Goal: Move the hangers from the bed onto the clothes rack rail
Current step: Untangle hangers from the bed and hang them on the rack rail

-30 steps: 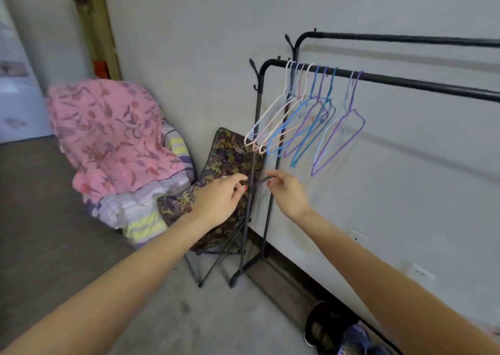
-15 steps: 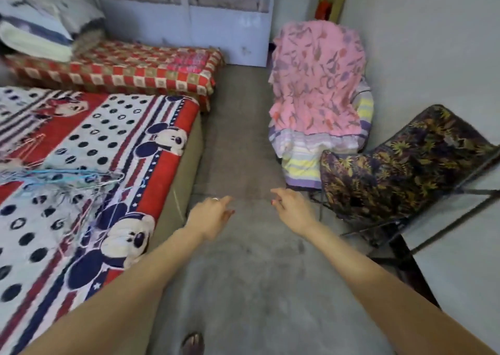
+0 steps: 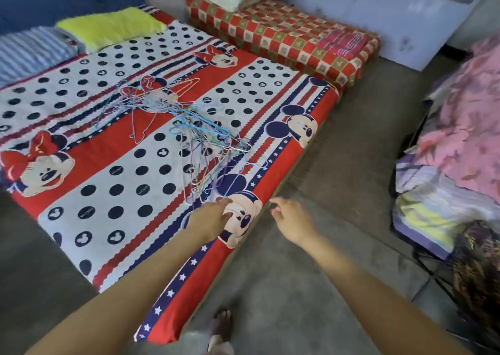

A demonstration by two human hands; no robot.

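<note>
Head view only: a tangled pile of wire hangers (image 3: pixel 205 148) lies on the bed (image 3: pixel 113 181), just beyond the left hand's fingers (image 3: pixel 226 205), with a second looser clump of hangers (image 3: pixel 146 97) farther back, well past both hands. Left hand (image 3: pixel 209 219) reaches over the bed edge, fingers loosely curved, holding nothing, near the closest hanger ends but contact is too blurred to call. Right hand (image 3: pixel 290 219) hovers over the floor (image 3: pixel 338 178) beside the bed, fingers relaxed and empty. The clothes rack is not in frame, so progress there can't be judged. Plenty of hangers left; next pickup not yet made.
</note>
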